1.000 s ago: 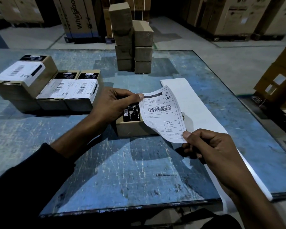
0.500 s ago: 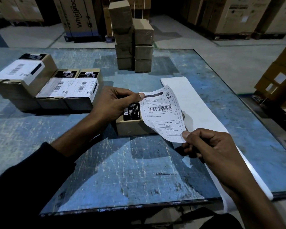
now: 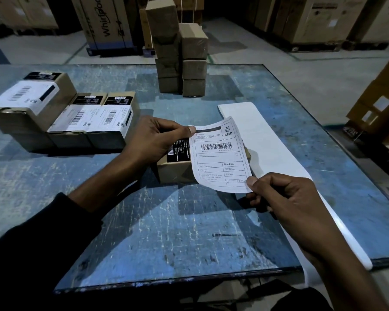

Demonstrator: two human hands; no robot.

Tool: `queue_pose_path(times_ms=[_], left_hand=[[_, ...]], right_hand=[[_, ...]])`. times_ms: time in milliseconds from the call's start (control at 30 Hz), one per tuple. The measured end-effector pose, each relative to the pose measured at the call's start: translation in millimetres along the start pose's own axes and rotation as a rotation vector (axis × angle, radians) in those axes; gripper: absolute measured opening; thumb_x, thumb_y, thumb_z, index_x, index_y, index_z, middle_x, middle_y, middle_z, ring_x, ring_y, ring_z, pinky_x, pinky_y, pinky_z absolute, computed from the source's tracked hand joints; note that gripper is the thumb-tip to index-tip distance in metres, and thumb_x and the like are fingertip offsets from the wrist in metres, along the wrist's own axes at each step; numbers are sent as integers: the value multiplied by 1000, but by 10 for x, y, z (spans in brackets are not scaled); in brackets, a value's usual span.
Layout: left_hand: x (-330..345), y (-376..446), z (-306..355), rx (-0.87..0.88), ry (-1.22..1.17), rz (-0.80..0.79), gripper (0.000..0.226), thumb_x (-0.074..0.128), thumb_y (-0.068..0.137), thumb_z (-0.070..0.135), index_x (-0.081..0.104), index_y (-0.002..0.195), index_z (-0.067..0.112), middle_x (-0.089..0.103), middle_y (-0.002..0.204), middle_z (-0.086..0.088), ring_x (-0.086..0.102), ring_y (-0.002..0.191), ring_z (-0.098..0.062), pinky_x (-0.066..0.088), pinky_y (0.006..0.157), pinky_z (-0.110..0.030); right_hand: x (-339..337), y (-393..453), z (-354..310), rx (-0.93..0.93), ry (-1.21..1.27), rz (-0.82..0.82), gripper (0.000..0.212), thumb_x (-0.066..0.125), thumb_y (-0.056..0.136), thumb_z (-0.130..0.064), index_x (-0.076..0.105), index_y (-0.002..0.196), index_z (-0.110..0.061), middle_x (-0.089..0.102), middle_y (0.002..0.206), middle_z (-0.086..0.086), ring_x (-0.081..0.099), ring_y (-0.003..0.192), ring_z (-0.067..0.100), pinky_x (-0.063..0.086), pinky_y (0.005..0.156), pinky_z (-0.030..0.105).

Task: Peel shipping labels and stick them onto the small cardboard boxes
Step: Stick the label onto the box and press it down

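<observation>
A white shipping label (image 3: 219,156) with a barcode hangs stretched between both hands above a small cardboard box (image 3: 174,170) at the table's middle. My left hand (image 3: 154,138) pinches the label's top left corner. The bottom right corner is pinched by my right hand (image 3: 285,203). The box carries a black sticker on top and is partly hidden by the label. A long white backing strip (image 3: 270,153) lies to the right and runs off the table's front edge.
Three labelled boxes (image 3: 76,122) sit grouped at the left of the scratched blue table (image 3: 166,232). Two stacks of plain small boxes (image 3: 180,55) stand at the back. Large cartons line the floor beyond and to the right.
</observation>
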State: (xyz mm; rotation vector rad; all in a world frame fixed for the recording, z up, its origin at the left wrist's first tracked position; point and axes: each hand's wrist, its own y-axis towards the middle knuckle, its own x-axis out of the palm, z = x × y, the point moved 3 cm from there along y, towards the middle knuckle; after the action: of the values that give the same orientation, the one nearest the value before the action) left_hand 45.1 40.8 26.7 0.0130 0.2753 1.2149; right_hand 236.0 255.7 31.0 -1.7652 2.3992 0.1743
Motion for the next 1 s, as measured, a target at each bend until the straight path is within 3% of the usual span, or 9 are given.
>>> queue_pose_path(times_ms=[133, 567, 1000], left_hand=[[11, -17, 13, 8, 9, 8, 21, 81, 94, 20, 84, 101, 0, 82, 96, -14, 80, 89, -35, 62, 90, -45], [-4, -48, 39, 18, 53, 25, 21, 81, 94, 25, 85, 101, 5, 83, 96, -10, 79, 91, -37, 60, 97, -60], [-8, -40, 19, 38, 70, 35, 17, 82, 94, 24, 86, 96, 8, 83, 91, -7, 80, 82, -24, 59, 80, -36]], right_hand=[[-13, 3, 14, -4, -5, 7, 35, 73, 97, -23, 76, 62, -21, 78, 75, 5, 70, 66, 7, 46, 56, 10], [-22, 28, 44, -15, -12, 32, 38, 72, 98, -24, 75, 60, -25, 75, 69, 1, 67, 63, 4, 45, 56, 11], [-31, 48, 86, -10, 5, 42, 33, 73, 97, -26, 76, 65, -17, 76, 72, 3, 64, 59, 2, 45, 56, 11]])
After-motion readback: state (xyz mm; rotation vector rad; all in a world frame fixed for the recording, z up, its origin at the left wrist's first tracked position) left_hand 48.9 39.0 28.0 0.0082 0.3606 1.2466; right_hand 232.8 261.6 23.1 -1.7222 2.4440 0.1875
